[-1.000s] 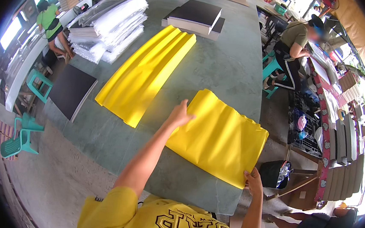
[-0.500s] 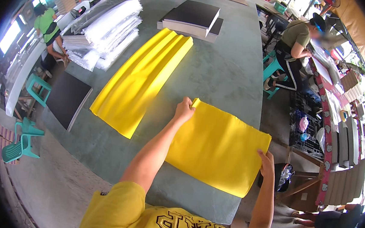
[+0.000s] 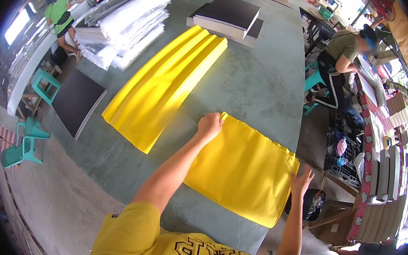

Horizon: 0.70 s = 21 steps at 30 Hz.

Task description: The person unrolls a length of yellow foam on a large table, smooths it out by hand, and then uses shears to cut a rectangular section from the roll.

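Observation:
A yellow sheet (image 3: pixel 244 169) lies over the near right part of the grey-green table (image 3: pixel 260 84), its right end reaching past the table's side. My left hand (image 3: pixel 210 127) is closed on the sheet's far left corner, where the edge is bunched up. Just beyond the sheet's right edge, my right hand (image 3: pixel 301 182) is open, with thumb and fingers spread. I cannot tell whether the thumb touches the sheet. Left of my left hand rests a rippled pile of yellow sheets (image 3: pixel 163 91).
Dark-topped stacks of board (image 3: pixel 229 14) stand farther back, beside a plastic-wrapped pile (image 3: pixel 130 26). A dark stack (image 3: pixel 77 103) sits at the table's left edge. Green plastic chairs (image 3: pixel 25 144) stand left. One person (image 3: pixel 341 52) sits working at right; another (image 3: pixel 59 18) stands at far left.
My right hand has let go of the sheet's right edge and opened its fingers. My left hand keeps its corner. The view has shifted slightly.

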{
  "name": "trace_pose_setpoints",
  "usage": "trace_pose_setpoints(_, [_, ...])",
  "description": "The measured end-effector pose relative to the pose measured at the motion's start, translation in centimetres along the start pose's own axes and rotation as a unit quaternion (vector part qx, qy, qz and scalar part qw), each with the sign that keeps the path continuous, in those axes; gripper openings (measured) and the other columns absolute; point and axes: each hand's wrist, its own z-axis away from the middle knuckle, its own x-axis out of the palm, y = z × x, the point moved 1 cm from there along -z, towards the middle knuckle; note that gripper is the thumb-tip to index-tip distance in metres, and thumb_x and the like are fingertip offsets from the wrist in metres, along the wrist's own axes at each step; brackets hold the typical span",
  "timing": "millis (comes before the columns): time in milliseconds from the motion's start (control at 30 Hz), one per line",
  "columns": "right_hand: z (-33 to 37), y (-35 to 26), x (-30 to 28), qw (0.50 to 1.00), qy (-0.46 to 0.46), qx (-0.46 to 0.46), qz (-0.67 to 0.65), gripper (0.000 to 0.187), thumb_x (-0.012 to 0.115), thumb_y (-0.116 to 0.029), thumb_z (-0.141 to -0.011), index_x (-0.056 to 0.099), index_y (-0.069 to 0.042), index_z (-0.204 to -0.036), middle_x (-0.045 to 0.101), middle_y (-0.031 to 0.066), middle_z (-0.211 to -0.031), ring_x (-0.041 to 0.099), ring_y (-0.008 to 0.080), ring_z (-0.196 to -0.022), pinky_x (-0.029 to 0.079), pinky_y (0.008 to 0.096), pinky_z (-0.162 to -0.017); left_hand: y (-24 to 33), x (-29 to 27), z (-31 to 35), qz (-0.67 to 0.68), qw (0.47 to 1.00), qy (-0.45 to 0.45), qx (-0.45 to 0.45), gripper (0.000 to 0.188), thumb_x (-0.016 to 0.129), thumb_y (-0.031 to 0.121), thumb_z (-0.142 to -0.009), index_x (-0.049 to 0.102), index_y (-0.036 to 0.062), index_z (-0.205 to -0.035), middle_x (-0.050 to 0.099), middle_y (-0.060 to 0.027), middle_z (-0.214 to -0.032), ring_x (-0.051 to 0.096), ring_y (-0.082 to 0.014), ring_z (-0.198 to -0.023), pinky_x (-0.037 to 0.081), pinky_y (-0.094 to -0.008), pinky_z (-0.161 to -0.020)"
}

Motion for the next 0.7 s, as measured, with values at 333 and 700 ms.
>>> trace_pose_setpoints(333, [1.7, -23.3, 7.9, 0.893, -0.197, -0.373, -0.158, 0.048, 0.052, -0.021, -0.083, 0.039, -0.001, -0.124, 0.032, 0.015, -0.134, 0.026, 0.0332, -0.126, 0.025, 0.0426, -0.103, -1.2, -0.4, -0.5, 0.058, 0.998, -0.013, 0.009, 0.022, 0.058, 0.02, -0.078, 0.055, -0.0002, -0.071, 0.06, -0.018, -0.07, 0.059, -0.0357, -0.07, 0.047, -0.0426, -0.064])
trace_pose_setpoints(700, [2.9, -24.0, 10.2, 0.899, -0.209, -0.356, -0.149, 0.052, 0.042, -0.025, -0.086, 0.03, 0.002, -0.13, 0.029, 0.0184, -0.135, 0.025, 0.033, -0.127, 0.021, 0.0428, -0.105, -2.0, -0.2, 0.2, 0.092, 0.995, 0.04, 0.009, 0.017, 0.057, 0.017, -0.079, 0.05, 0.0017, -0.082, 0.06, -0.0167, -0.07, 0.059, -0.0364, -0.07, 0.046, -0.0427, -0.064])
